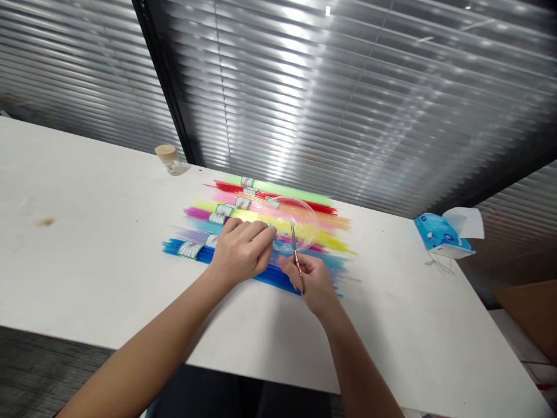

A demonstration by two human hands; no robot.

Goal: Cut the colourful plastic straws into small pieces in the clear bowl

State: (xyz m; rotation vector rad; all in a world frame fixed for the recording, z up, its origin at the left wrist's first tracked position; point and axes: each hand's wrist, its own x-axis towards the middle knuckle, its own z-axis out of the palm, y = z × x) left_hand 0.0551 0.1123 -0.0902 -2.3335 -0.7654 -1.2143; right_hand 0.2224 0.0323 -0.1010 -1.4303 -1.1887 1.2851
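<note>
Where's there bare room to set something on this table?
Left of the jar and bright bundles; also right, between the bundles and blue tissue pack. The middle is crowded: clear bowl, scissors, left hand, right hand.

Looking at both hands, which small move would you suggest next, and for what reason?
Perhaps bring the left hand closer to the scissors, over the clear dish. The right hand holds them pointing over that dish, where small coloured pieces lie, while the closed left hand is apart from the scissors. What it pinches, if anything, is too small to tell.
</note>
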